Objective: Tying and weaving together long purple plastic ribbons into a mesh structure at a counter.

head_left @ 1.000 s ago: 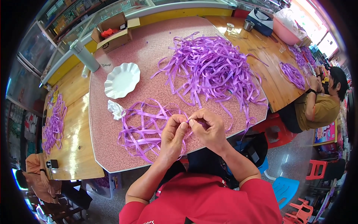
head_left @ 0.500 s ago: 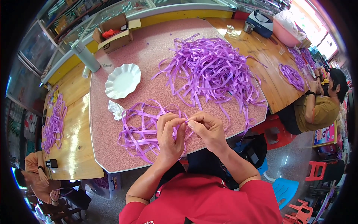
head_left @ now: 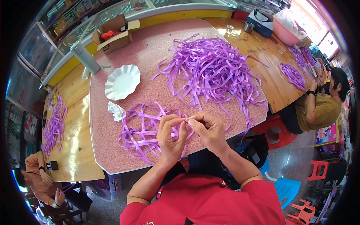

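Both hands meet over the near edge of the pink speckled table (head_left: 120, 157). My left hand (head_left: 170, 137) is closed, thumb and forefinger pinching a purple ribbon (head_left: 186, 117). Right beside it, my right hand (head_left: 208, 131) pinches the same ribbon, fingertips nearly touching the left ones. The exact spot they grip is mostly covered by the fingers. Loops of loose purple ribbon (head_left: 141, 132) lie under and left of my left hand. A large tangled heap of purple ribbons (head_left: 213, 71) covers the right far part of the table, some ends hanging over its edge.
Left of the loops are a crumpled white tissue (head_left: 117, 111) and a white scalloped plate (head_left: 122, 82). Behind them stand a grey-green flask (head_left: 84, 57) and an open cardboard box (head_left: 114, 39). Co-workers sit at left (head_left: 43, 178) and right (head_left: 318, 105), near more purple ribbons (head_left: 292, 77).
My hands stay in the same place, fingers shifting slightly on the ribbon. The co-worker at left has moved a hand with a purple strip.
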The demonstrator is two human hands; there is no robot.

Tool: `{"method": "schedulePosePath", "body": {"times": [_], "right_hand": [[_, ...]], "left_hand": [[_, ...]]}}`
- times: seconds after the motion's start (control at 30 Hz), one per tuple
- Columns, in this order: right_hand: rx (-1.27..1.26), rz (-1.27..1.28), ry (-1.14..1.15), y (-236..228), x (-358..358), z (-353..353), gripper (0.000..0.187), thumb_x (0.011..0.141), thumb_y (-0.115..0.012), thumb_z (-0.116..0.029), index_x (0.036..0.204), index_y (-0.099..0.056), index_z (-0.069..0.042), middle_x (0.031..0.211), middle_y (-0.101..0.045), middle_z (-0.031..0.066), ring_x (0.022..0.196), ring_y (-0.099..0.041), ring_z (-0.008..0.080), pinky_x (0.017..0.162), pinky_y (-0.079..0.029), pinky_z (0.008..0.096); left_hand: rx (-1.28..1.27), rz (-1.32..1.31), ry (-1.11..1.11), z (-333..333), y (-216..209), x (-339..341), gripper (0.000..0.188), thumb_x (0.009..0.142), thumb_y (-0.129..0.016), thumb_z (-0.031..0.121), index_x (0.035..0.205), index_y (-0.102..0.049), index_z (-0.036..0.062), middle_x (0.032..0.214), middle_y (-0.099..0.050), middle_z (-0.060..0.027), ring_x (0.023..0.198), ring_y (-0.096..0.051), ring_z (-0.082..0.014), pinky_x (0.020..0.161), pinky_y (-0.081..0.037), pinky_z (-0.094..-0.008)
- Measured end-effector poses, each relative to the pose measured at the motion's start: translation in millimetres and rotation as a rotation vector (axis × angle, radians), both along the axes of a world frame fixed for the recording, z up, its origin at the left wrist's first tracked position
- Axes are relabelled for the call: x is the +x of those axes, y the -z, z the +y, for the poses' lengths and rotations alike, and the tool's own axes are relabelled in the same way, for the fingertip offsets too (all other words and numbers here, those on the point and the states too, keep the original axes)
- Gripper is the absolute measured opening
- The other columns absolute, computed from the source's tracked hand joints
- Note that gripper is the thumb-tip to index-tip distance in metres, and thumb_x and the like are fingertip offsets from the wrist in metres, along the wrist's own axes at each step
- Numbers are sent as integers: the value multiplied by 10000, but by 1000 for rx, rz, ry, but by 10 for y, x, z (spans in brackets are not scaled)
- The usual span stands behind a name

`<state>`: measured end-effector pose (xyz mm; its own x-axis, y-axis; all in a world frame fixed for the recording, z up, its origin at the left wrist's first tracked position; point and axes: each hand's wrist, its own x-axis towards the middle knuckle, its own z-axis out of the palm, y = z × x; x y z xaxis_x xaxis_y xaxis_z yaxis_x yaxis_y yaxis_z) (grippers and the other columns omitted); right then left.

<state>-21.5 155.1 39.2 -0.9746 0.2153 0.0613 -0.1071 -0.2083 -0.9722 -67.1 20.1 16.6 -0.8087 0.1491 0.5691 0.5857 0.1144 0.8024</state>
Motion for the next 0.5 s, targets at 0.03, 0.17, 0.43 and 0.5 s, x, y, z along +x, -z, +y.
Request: {"method": "schedulePosePath", "body": {"times": [0.03, 0.17, 0.43, 0.5], "right_hand": [[0, 0, 2, -3, 1, 5, 86, 937, -650, -42, 993, -686, 13, 852, -590, -17, 644, -489, 30, 542, -362, 191], [21, 20, -19, 18, -22, 46, 103, 941, -647, -36, 1027, -683, 8, 854, -582, -25, 712, -519, 25, 566, -385, 183], [670, 321, 100, -171, -32, 118, 168, 824, -730, 24, 985, -718, -26, 819, -603, 25, 712, -568, 74, 591, -450, 227], [759, 376, 125, -177, -37, 137, 160, 813, -749, 15, 961, -732, -42, 798, -600, 21, 686, -559, 88, 578, -440, 240]], "left_hand": [[0, 0, 2, 13, 14, -2, 147, 841, -707, -31, 971, -651, 11, 946, -612, -120, 861, -599, -224, 750, -480, -320], [111, -72, 62, 15, 59, -27, 111, 870, -668, -22, 968, -624, 9, 952, -596, -111, 864, -586, -207, 766, -467, -310], [253, -348, 264, -65, 13, -38, 48, 925, -609, 18, 950, -570, 4, 986, -534, -66, 922, -512, -139, 845, -419, -273], [253, -389, 304, -75, 7, -37, 46, 927, -607, 16, 950, -569, 6, 989, -533, -61, 918, -510, -134, 835, -418, -269]]}}
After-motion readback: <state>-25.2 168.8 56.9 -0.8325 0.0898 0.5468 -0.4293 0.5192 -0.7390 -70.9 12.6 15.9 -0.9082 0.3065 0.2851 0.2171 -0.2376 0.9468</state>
